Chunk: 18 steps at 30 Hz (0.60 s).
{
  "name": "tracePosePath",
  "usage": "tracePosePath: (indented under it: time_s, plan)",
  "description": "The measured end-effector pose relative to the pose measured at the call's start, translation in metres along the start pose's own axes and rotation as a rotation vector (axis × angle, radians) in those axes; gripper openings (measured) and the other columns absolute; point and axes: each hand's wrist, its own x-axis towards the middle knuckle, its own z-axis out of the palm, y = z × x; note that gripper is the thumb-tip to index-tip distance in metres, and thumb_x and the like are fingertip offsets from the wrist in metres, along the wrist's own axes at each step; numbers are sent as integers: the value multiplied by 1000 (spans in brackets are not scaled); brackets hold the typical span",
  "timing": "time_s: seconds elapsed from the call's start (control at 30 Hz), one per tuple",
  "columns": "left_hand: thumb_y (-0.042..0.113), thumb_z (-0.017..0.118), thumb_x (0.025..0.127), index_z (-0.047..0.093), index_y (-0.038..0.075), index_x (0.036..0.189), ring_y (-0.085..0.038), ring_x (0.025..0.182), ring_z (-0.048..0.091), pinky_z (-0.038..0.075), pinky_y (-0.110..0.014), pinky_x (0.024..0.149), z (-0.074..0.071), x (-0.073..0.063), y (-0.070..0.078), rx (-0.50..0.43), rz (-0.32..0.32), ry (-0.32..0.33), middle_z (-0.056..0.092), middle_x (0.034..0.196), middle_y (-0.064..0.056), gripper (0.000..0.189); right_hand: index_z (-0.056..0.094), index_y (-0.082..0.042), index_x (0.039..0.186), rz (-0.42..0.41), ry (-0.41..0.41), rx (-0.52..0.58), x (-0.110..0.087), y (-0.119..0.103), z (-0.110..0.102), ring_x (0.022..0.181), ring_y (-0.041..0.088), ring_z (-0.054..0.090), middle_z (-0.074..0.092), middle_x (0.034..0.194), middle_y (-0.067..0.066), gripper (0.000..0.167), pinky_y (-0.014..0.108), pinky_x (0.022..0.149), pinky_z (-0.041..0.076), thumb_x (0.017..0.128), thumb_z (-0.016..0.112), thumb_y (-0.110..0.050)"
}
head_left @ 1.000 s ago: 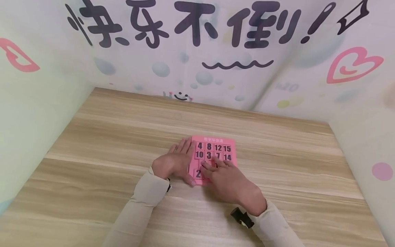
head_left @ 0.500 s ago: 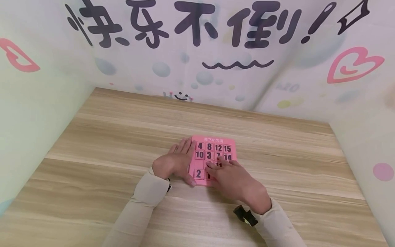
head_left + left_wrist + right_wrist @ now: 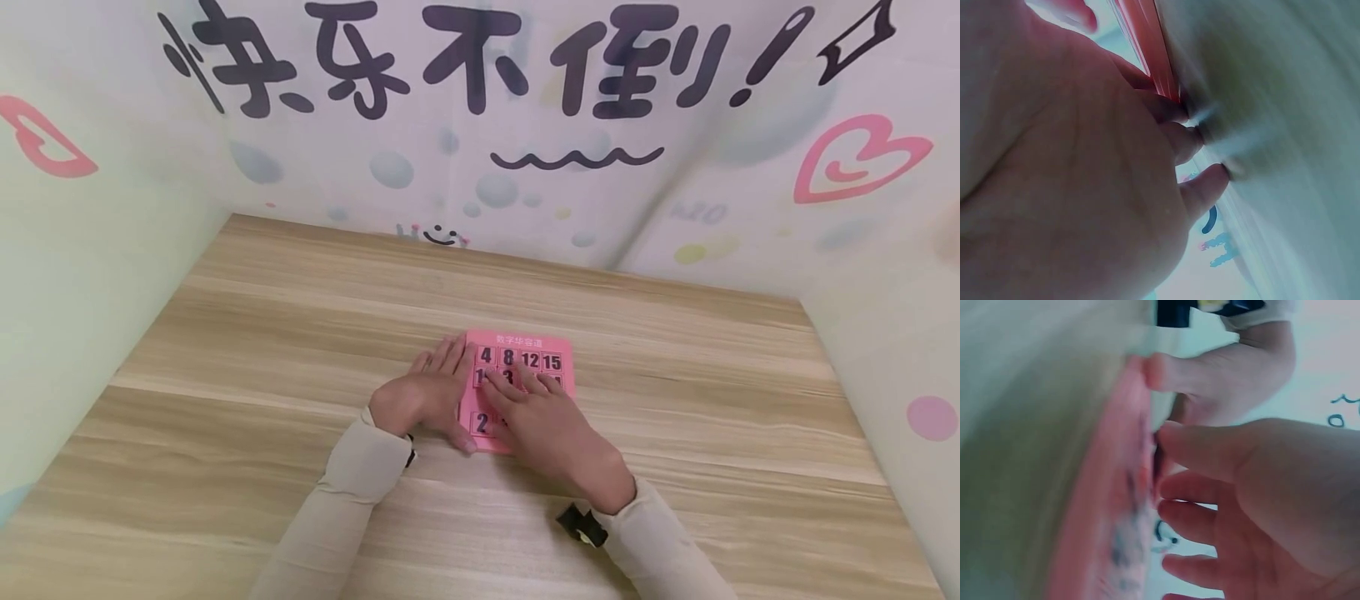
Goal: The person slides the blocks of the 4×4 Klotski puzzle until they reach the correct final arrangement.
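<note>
A pink number slide puzzle (image 3: 519, 341) lies flat on the wooden table. Along its left edge rests my left hand (image 3: 431, 392), thumb by the lower left corner and fingers stretched out. In the left wrist view, those fingers (image 3: 1204, 190) reach down to the tabletop by the puzzle's side (image 3: 1147, 50). Over the tiles is my right hand (image 3: 551, 425), its fingers extended and a fingertip at the 10 tile (image 3: 481, 377). A gap shows above the 2 tile (image 3: 482, 423). The right hand covers the lower right tiles.
The wood-grain table (image 3: 300, 317) surrounds the puzzle. Behind it stands a white printed backdrop (image 3: 450, 167) with large black characters, and pale panels rise on both sides. A black strap (image 3: 582, 525) sits at the right wrist.
My right hand went slightly right with a third-row tile, then up and left to the 10 tile. The left hand and the puzzle frame stay in place.
</note>
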Motion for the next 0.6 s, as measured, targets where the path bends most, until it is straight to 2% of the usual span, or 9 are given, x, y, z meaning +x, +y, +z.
tracePosePath:
  time_s: [0.17, 0.6]
  plan:
    - [53, 85, 69, -4, 5, 159, -30, 153, -12, 0, -49, 125, 1, 1, 0, 2, 2, -2, -13, 166, -13, 136, 41, -17, 152, 9, -8, -28, 4, -2, 7, 150, 33, 23, 37, 158, 0, 58, 55, 119, 28, 101, 53, -42]
    - [53, 86, 68, -6, 5, 159, -29, 153, -13, -1, -48, 125, 1, 1, 0, 0, -9, -6, -13, 166, -12, 138, 50, -16, 147, -22, -18, 0, -1, -7, 1, 147, 35, 30, 45, 153, 0, 51, 57, 117, 30, 102, 52, -40]
